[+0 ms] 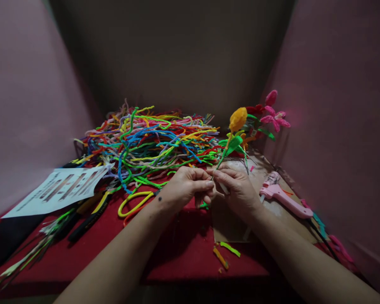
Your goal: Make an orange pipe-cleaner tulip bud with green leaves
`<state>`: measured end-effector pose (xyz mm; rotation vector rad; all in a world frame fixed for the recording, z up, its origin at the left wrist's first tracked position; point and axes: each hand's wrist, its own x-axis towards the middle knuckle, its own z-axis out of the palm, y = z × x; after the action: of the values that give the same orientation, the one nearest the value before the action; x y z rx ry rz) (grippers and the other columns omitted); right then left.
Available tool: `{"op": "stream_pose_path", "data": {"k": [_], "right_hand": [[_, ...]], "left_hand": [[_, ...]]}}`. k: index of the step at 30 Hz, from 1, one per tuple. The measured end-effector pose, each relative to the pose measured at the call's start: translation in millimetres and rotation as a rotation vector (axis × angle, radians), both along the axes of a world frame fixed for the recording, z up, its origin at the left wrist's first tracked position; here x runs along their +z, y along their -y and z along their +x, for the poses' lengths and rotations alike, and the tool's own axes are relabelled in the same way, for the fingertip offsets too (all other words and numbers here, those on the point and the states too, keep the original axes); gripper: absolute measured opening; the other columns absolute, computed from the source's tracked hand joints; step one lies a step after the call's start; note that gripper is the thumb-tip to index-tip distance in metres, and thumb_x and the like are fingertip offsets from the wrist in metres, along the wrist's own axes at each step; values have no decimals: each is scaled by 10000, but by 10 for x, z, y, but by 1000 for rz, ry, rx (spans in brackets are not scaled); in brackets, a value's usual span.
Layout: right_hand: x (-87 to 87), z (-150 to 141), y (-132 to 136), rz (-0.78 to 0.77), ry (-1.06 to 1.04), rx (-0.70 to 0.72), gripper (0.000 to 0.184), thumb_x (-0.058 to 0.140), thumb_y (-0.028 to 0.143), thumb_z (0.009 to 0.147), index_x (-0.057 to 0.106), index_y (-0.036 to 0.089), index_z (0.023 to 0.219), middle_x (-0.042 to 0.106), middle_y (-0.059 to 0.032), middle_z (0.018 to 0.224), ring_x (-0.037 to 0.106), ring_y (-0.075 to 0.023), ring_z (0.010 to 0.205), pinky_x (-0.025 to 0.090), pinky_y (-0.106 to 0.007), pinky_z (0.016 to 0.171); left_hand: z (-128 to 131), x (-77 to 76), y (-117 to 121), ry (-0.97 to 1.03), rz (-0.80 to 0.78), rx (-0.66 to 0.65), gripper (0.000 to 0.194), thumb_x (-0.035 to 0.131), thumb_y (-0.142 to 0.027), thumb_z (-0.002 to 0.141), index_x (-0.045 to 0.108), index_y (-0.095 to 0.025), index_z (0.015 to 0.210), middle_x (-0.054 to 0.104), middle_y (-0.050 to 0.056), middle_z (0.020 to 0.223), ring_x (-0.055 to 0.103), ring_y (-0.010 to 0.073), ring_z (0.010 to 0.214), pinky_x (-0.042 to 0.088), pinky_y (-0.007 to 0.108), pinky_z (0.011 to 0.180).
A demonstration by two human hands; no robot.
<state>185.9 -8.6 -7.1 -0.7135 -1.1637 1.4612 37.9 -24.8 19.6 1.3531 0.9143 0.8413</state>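
Note:
An orange-yellow pipe-cleaner flower bud [238, 119] on a stem with a green leaf [232, 146] rises from my fingers, leaning to the right. My right hand [237, 190] is closed round the stem below the leaf. Close against it, my left hand [188, 185] pinches at the stem's lower end with thumb and forefinger. The fingertips of both hands nearly meet and cover that part of the stem. Behind the bud stands a pink pipe-cleaner flower [275, 118], with other red, orange and green pieces around it.
A big heap of coloured pipe cleaners [155, 139] lies at the back. Yellow-handled scissors [134, 203], pliers [90, 217] and a printed sheet [57, 190] are on the left. On the right, a pink glue gun [286, 198] rests on a cardboard sheet [229, 226]. Short scraps [230, 249] lie in front.

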Motion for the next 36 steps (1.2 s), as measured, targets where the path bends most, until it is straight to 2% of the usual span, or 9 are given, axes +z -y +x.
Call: {"op": "stream_pose_path", "data": {"k": [4,8,12,16,25,28,31,34,36], "right_hand": [[9,12,3,-42,38,28,134,708,309,670,726,191,729,589,-4,671,505,-108,618,382,-226,525],[50,25,14,-83,-38,86,139,712,304,649,725,195,733,620,-6,661,541,-125,616,421,-255,565],[64,39,18,-3,-71,141,81,710,221,616,728,199,693,642,1,645,573,-132,645,434,-265,629],[59,45,8,25,-84,161,124,683,168,618,736,210,722,665,4,697,587,-124,673,440,-261,664],[117,64,-15,-146,-157,221,135,708,172,546,707,181,681,637,14,598,556,-94,520,412,-213,507],[86,65,-45,-157,-156,149,115,716,173,545,697,182,658,634,20,592,556,-99,532,413,-223,523],[30,48,-74,-130,-124,77,72,719,179,564,691,182,629,637,20,601,545,-103,547,399,-232,534],[-8,27,-75,-81,-53,57,47,721,191,592,682,170,609,610,25,570,477,-79,496,340,-219,488],[-2,18,-52,-63,-30,75,57,715,220,619,687,170,625,601,24,562,462,-76,489,338,-219,490]], "left_hand": [[-31,-41,-14,169,-126,-126,143,575,-208,762,594,-88,687,630,40,610,540,75,395,383,150,320],[-57,-75,-36,300,-222,-202,118,546,-187,789,582,-91,731,624,22,592,503,59,320,335,132,265],[-74,-66,-36,342,-233,-227,134,541,-197,803,568,-93,721,604,4,558,476,48,281,290,118,243],[-75,-64,-31,351,-224,-235,118,531,-194,812,573,-94,767,590,-6,565,478,44,282,289,114,246],[-84,-62,-10,398,-215,-305,102,526,-197,812,566,-104,828,618,19,598,544,81,336,349,126,271],[-54,-44,-18,321,-154,-252,170,544,-282,808,560,-114,825,647,45,643,590,121,403,419,176,314],[-3,-20,-24,138,-11,-69,210,589,-323,779,570,-114,791,656,46,657,612,122,483,447,185,392],[35,-12,-19,-14,84,85,175,669,-252,703,569,-109,678,596,-5,516,533,73,410,393,156,388],[37,-21,-18,-19,81,127,199,671,-232,694,546,-111,596,544,-24,435,473,55,356,357,151,362]]}}
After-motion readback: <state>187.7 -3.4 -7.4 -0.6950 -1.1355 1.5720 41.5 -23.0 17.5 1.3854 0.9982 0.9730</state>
